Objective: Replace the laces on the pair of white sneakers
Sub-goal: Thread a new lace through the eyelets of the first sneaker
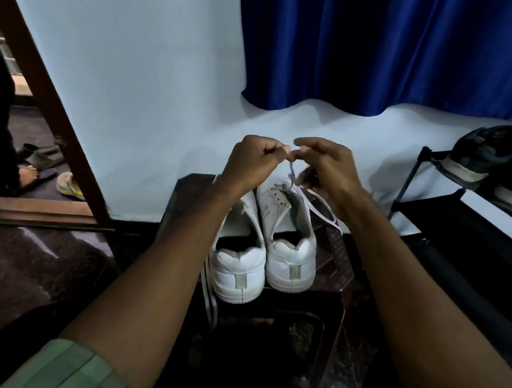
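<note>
Green sleeves [72, 373] frame bare forearms. The left hand [253, 162] and right hand [327, 168], nearly touching, each pinch a lace [291, 172] rising from the right sneaker [288, 233] below them; the left sneaker [236, 258] sits under the left wrist, both on a dark stool [332, 275].

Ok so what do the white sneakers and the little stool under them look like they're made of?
The white sneakers look like smooth leather or synthetic leather: matte panels with stitched seams, over thick rubbery-looking soles. Which one can't be told. The dark stool looks like moulded plastic, glossy brown, with a patterned top and rounded edges catching light, though dim light leaves that open.
</note>
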`<state>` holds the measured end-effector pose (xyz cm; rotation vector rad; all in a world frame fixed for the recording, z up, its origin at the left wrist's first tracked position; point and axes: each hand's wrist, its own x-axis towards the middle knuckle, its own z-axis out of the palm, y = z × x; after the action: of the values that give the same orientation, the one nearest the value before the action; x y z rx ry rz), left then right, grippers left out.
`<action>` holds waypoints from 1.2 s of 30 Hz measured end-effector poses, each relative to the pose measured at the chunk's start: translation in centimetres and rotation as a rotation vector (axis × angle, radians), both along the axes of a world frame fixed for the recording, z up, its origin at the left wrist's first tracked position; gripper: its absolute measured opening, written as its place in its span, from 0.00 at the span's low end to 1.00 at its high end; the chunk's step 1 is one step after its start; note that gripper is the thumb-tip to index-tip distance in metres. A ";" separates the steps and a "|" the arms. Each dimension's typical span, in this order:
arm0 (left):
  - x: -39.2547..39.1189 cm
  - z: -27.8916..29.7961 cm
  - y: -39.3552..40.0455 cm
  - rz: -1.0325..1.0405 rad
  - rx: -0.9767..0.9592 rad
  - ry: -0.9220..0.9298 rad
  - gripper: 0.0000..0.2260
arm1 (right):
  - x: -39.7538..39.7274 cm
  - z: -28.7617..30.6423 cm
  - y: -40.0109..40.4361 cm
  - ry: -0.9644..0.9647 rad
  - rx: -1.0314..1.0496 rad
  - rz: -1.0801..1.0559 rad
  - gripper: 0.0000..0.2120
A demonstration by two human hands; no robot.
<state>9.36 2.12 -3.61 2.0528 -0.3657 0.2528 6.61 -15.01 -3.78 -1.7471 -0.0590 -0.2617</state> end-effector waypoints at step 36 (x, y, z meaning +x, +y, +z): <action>-1.1 1.0 -0.1 0.220 0.393 0.373 0.10 | 0.9 -2.2 0.8 0.051 -0.627 -0.080 0.02</action>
<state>8.22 1.98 -2.61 2.4698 0.0482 -0.0821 7.55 -14.19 -5.99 -2.3819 -0.0354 -0.2749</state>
